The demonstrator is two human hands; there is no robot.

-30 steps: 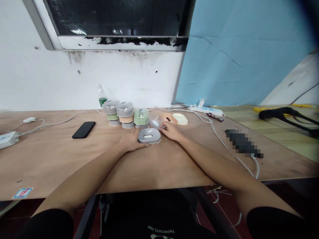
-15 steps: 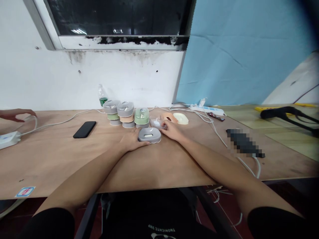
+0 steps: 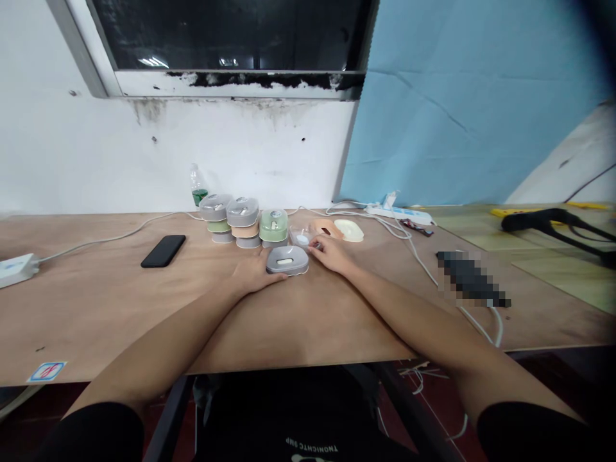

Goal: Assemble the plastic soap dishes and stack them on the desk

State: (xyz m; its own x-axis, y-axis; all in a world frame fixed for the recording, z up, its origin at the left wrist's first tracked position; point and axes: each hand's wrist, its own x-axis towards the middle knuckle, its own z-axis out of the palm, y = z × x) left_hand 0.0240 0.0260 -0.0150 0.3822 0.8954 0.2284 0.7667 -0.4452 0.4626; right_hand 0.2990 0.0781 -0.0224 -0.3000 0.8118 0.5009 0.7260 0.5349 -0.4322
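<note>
My left hand (image 3: 253, 272) is closed on the left side of a grey oval plastic box (image 3: 294, 262) with a pale slot in its top, thumb along the near edge. The box sits on the table. My right hand (image 3: 332, 252) is just to its right, fingers curled at the near right edge of a clear plastic lid (image 3: 299, 236) that lies behind the box. Its fingertips partly cover that edge. Beyond it lie a peach oval piece (image 3: 327, 228) with a dark slot and a cream oval piece (image 3: 350, 230).
Stacked oval boxes with clear lids (image 3: 242, 212) stand behind my left hand, near a bottle (image 3: 197, 184). A black phone (image 3: 163, 251) lies left. White cables and a power strip (image 3: 402, 213) are at the back right; a blurred dark object (image 3: 471, 277) is farther right.
The grey box has shifted very slightly left, and my right fingers have moved a little left too. Another person's hand at the far left has gone out of view.
</note>
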